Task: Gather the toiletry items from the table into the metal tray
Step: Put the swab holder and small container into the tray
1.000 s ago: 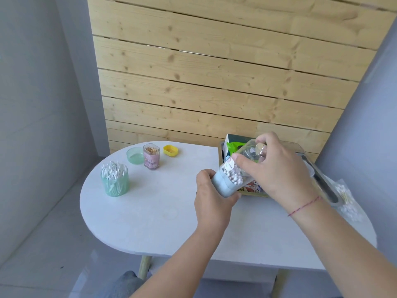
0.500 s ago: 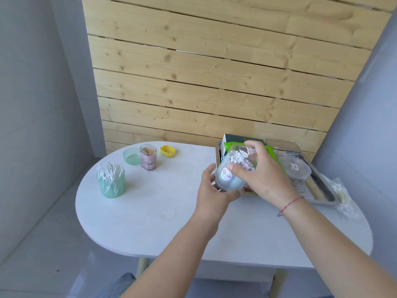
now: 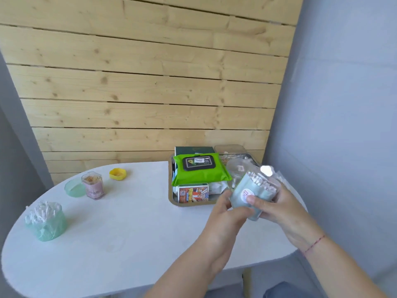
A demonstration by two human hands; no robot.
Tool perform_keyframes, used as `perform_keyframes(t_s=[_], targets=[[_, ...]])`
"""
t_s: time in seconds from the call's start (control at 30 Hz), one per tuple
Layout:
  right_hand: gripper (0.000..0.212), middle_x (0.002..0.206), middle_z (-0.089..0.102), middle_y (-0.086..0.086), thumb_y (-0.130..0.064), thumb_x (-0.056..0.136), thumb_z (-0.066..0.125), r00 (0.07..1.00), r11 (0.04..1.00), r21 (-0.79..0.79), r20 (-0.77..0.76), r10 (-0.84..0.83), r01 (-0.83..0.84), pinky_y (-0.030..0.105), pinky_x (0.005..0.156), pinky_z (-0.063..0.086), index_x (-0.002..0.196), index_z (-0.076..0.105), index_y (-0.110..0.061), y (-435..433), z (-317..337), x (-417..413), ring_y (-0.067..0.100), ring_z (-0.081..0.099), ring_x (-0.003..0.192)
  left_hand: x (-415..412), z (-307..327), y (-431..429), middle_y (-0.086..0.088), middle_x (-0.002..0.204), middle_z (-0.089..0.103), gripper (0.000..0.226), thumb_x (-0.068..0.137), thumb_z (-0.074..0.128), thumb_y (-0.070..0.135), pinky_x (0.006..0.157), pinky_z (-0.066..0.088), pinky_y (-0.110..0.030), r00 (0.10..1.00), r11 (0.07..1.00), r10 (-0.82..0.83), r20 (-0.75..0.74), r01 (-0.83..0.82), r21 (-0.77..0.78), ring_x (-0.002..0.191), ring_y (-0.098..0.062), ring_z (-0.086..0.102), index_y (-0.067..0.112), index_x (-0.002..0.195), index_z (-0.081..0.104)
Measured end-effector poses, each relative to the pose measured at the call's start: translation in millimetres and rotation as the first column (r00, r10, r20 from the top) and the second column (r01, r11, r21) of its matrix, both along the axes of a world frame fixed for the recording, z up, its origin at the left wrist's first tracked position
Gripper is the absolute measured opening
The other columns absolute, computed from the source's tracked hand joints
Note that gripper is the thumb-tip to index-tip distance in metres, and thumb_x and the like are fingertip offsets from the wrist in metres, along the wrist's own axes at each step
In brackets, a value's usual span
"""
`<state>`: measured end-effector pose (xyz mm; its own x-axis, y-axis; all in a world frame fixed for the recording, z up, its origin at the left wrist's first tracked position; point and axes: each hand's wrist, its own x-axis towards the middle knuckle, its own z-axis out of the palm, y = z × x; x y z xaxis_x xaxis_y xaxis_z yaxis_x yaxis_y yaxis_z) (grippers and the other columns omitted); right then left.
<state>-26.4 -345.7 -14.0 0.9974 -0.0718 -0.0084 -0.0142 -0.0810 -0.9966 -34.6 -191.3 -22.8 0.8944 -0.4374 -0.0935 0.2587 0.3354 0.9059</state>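
Both hands hold a clear jar of cotton swabs (image 3: 253, 191), tilted, over the table's right side just in front of the metal tray (image 3: 171, 198). My left hand (image 3: 227, 214) grips its base and my right hand (image 3: 279, 209) wraps its side. The tray holds a green wet-wipe pack (image 3: 200, 171), a colourful small box (image 3: 193, 193), a dark green box (image 3: 194, 149) and clear containers (image 3: 231, 150). On the table's left stand a green cup of cotton swabs (image 3: 46, 220), a pink toothpick jar (image 3: 93, 186), a green lid (image 3: 74, 188) and a yellow cap (image 3: 117, 173).
The white oval table (image 3: 129, 229) stands against a wooden slat wall (image 3: 150, 82). A grey wall (image 3: 343, 125) rises close on the right, and a clear bag lies behind my right hand by the table's right edge.
The swab jar and both hands have shifted right, toward the tray's front right corner, and the camera has turned so the tray sits nearer the middle of the view.
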Motion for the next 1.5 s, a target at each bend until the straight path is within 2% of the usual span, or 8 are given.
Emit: perform_keyframes(t_s=[0.23, 0.4, 0.67, 0.77, 1.0, 1.2, 1.37, 1.5], targets=[[0.078, 0.108, 0.071, -0.002, -0.038, 0.050, 0.086, 0.968, 0.959, -0.132, 0.057, -0.245, 0.250, 0.041, 0.088, 0.055, 0.120, 0.054, -0.024, -70, -2, 57, 0.017, 0.068, 0.099, 64, 21, -93, -0.004, 0.101, 0.070, 0.061, 0.055, 0.058, 0.015, 0.076, 0.048, -0.021, 1.000, 0.975, -0.006, -0.001, 0.006, 0.223, 0.087, -0.017, 0.061, 0.010, 0.115, 0.064], [0.064, 0.109, 0.066, -0.005, -0.022, 0.064, 0.085, 0.964, 0.924, -0.276, 0.050, -0.261, 0.265, 0.039, 0.090, 0.052, 0.117, 0.049, -0.023, -88, -25, 93, 0.014, 0.064, 0.098, 84, 3, -129, 0.003, 0.087, 0.064, 0.044, 0.081, 0.043, -0.007, 0.053, 0.045, -0.005, 0.998, 0.950, 0.046, -0.038, -0.032, 0.311, 0.073, -0.005, 0.055, 0.014, 0.117, 0.058], [0.058, 0.104, 0.058, -0.015, -0.026, 0.071, 0.079, 0.982, 0.899, -0.395, 0.075, -0.174, 0.190, 0.013, 0.068, 0.042, 0.115, 0.042, -0.033, -89, -31, 100, 0.003, 0.059, 0.092, 100, -24, -114, -0.001, 0.110, 0.061, 0.051, 0.075, 0.041, -0.006, 0.077, 0.042, -0.020, 0.991, 0.913, 0.114, -0.070, -0.077, 0.401, 0.088, -0.014, 0.052, 0.017, 0.117, 0.058], [0.063, 0.113, 0.058, -0.015, -0.029, 0.069, 0.081, 0.993, 0.916, -0.384, 0.066, -0.100, 0.118, 0.023, 0.084, 0.050, 0.119, 0.044, -0.032, -80, -36, 101, 0.006, 0.060, 0.102, 95, -32, -94, -0.006, 0.118, 0.063, 0.065, 0.057, 0.047, 0.008, 0.091, 0.044, -0.025, 0.985, 0.918, 0.152, -0.083, -0.110, 0.382, 0.107, -0.019, 0.056, 0.016, 0.120, 0.057], [0.068, 0.127, 0.053, -0.016, -0.039, 0.067, 0.082, 0.993, 0.860, -0.502, 0.020, 0.118, -0.092, 0.029, 0.102, 0.043, 0.121, 0.042, -0.040, -68, -33, 113, 0.005, 0.053, 0.118, 97, -37, -84, -0.005, 0.120, 0.058, 0.053, 0.073, 0.049, -0.007, 0.072, 0.040, -0.018, 0.976, 0.913, 0.195, -0.100, -0.143, 0.381, 0.104, -0.018, 0.050, 0.012, 0.122, 0.053], [0.055, 0.091, 0.052, -0.021, -0.027, 0.068, 0.083, 0.991, 0.789, -0.602, -0.043, 0.123, -0.124, -0.002, 0.066, 0.036, 0.110, 0.047, -0.028, -89, -23, 118, -0.017, 0.051, 0.082, 108, -19, -97, -0.003, 0.075, 0.052, 0.043, 0.047, 0.040, 0.005, 0.076, 0.039, -0.026, 0.967, 0.938, 0.151, -0.205, -0.075, 0.339, 0.077, -0.021, 0.046, 0.018, 0.087, 0.049], [0.066, 0.101, 0.060, -0.015, -0.025, 0.062, 0.086, 0.988, 0.798, -0.584, -0.104, 0.111, -0.151, 0.012, 0.076, 0.047, 0.118, 0.051, -0.024, -98, -39, 128, -0.001, 0.061, 0.094, 132, -31, -107, -0.015, 0.119, 0.059, 0.076, 0.058, 0.040, -0.005, 0.089, 0.050, -0.043, 0.970, 0.922, 0.156, -0.188, -0.075, 0.379, 0.108, -0.034, 0.058, 0.022, 0.129, 0.041], [0.066, 0.113, 0.064, -0.003, -0.021, 0.064, 0.084, 0.986, 0.849, -0.505, -0.121, 0.112, -0.158, 0.031, 0.091, 0.053, 0.120, 0.048, -0.025, -97, -42, 127, 0.012, 0.063, 0.103, 144, -31, -107, -0.002, 0.115, 0.059, 0.042, 0.089, 0.038, 0.020, 0.083, 0.048, -0.031, 0.941, 0.917, 0.270, -0.206, -0.186, 0.354, 0.103, -0.022, 0.056, 0.020, 0.130, 0.047]])
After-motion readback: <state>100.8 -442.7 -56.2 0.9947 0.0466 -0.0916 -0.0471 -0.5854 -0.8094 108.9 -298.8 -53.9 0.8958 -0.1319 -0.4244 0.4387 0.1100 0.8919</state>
